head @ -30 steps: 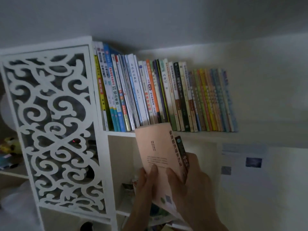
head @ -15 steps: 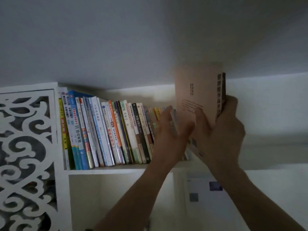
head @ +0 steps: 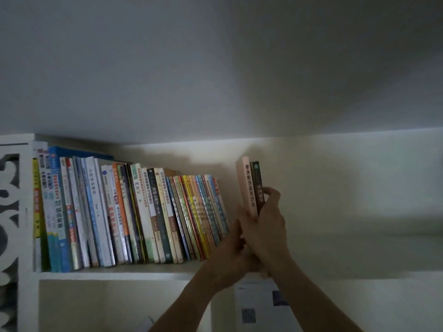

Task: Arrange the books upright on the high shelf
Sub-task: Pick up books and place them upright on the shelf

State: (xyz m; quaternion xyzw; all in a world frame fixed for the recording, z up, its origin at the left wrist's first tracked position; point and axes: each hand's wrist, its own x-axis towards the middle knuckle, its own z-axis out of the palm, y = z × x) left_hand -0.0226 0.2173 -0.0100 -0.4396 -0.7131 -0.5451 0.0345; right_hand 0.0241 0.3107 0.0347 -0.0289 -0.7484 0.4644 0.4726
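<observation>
Step in hand: seating two more books at the right end of the row on the high white shelf (head: 119,275). The right hand (head: 266,226) is wrapped around a tall pale-pink paperback (head: 248,188) and a thinner dark brown-and-green paperback (head: 258,185) pressed flat against its right side, thumb on the dark spine; both stand upright, spines out. The left hand (head: 233,245) sits low beside the pink book's bottom corner, fingers curled in toward it, apparently steadying the base (whether it really grips or only touches, I can't tell, the right hand covers it). The books' bottom edges are hidden, so contact with the shelf board isn't confirmed. The existing row of thin colourful paperbacks (head: 134,212) runs from the white fretwork side panel (head: 12,212) and leans left at its right end; a wedge-shaped gap separates it from the held pair. Next move, by my read: slide the pair left until they butt against the row, push the leaning ones vertical, then release. Risk: let go early and the thin books tip into the open space on the right.
</observation>
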